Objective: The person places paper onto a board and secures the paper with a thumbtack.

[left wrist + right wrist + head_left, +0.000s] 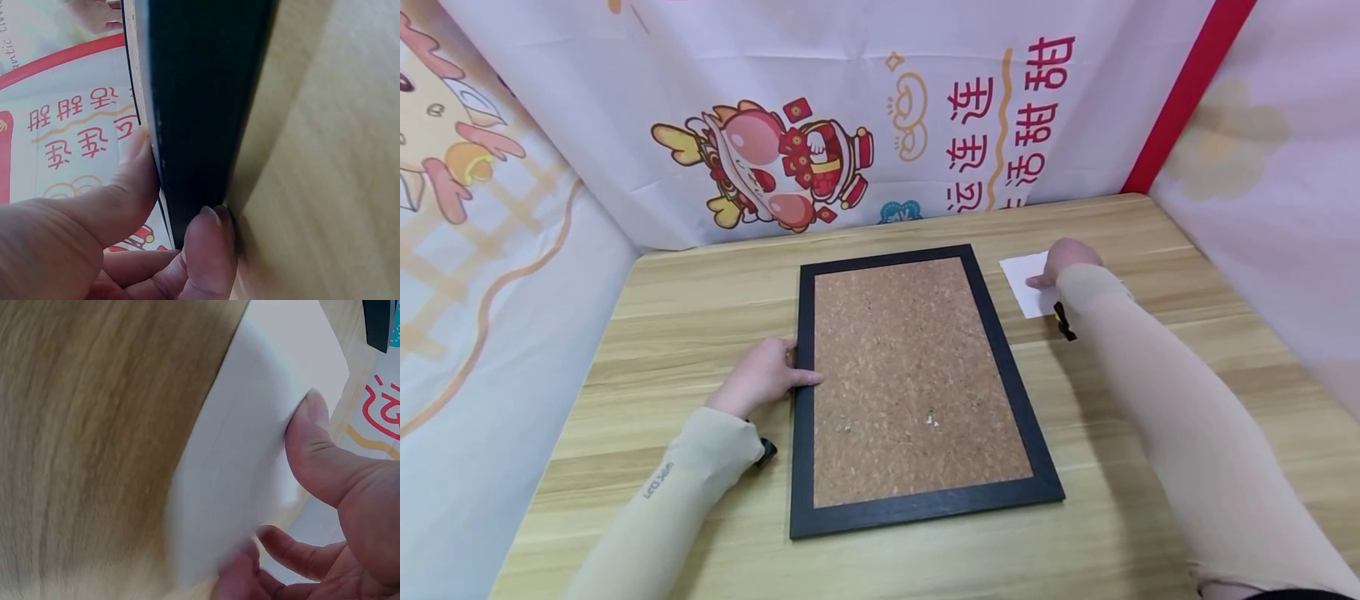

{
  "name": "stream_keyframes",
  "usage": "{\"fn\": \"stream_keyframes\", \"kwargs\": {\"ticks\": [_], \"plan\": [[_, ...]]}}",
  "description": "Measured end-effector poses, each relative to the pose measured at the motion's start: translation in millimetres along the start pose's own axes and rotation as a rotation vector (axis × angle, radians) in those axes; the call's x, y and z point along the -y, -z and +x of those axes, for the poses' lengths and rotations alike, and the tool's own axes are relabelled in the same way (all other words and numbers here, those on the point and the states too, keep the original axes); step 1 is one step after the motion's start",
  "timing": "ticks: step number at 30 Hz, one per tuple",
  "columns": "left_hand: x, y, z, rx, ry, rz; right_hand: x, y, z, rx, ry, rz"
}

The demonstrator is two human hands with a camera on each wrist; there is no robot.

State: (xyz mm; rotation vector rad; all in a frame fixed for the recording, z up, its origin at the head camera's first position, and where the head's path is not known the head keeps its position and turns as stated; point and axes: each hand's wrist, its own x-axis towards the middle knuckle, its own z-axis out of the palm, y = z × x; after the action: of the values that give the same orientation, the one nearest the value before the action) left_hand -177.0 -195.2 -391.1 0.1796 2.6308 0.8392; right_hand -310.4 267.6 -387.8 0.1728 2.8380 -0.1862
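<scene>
A cork board (pixel 917 367) with a black frame (pixel 925 504) lies flat on the wooden table. My left hand (pixel 763 379) grips the left side of that frame, thumb over its top face and fingertips at its outer edge, as the left wrist view shows close up. Small whitish specks (pixel 932 420) mark the lower part of the cork. Beyond the board's upper right side, my right hand (pixel 1070 257) holds a white sheet of paper (pixel 1027 279). In the right wrist view the thumb lies on the paper (pixel 244 425) and the other fingers are at its edge, partly hidden.
Bare wood table (pixel 700 292) surrounds the board. A white printed cloth (pixel 865 100) with a cartoon figure and red characters hangs along the table's back edge. More cloth (pixel 1270 150) closes off the right side, and patterned cloth (pixel 482 225) the left.
</scene>
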Motion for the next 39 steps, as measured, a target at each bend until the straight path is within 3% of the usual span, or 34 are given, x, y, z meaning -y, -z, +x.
{"fn": "stream_keyframes", "kwargs": {"ticks": [8,15,23,32,39], "plan": [[-1.1,-1.8,-0.8,0.001,0.019,-0.039,-8,-3,-1.5,-0.003,-0.046,0.134],[1.5,-3.2,-0.9,0.010,0.042,-0.045,-23,2,-6.5,-0.003,0.007,0.196],[-0.3,-3.2,-2.5,0.006,0.045,-0.053,-32,15,-30.1,0.032,0.032,0.528],[-0.5,-2.2,-3.3,0.001,0.047,-0.070,-16,22,-62.6,-0.031,0.118,0.622],[-1.0,-0.7,-2.8,0.002,0.036,-0.066,1,30,-86.8,-0.136,0.178,0.671]]}}
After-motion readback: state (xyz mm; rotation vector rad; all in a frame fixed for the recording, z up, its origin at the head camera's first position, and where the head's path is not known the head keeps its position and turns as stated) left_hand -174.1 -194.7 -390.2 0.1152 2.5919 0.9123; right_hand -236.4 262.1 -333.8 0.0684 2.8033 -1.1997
